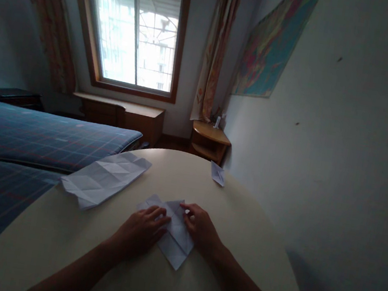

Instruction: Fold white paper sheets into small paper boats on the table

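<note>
A partly folded sheet of white paper (175, 245) with crease lines lies on the round cream table (234, 268), in front of me. My left hand (143, 230) rests on its left part with bent fingers, holding it against the tabletop. At the upper right edge of the same paper, my right hand (200, 226) pinches it between thumb and index finger. Part of the paper under my left fingers is hidden.
A larger creased sheet (109, 176) lies at the table's left edge. A small folded paper piece (217, 174) is at the far right. A bed (45, 138) adjoins on the left; a wall (348, 139) rises on the right. A corner cabinet (210, 133) stands beyond.
</note>
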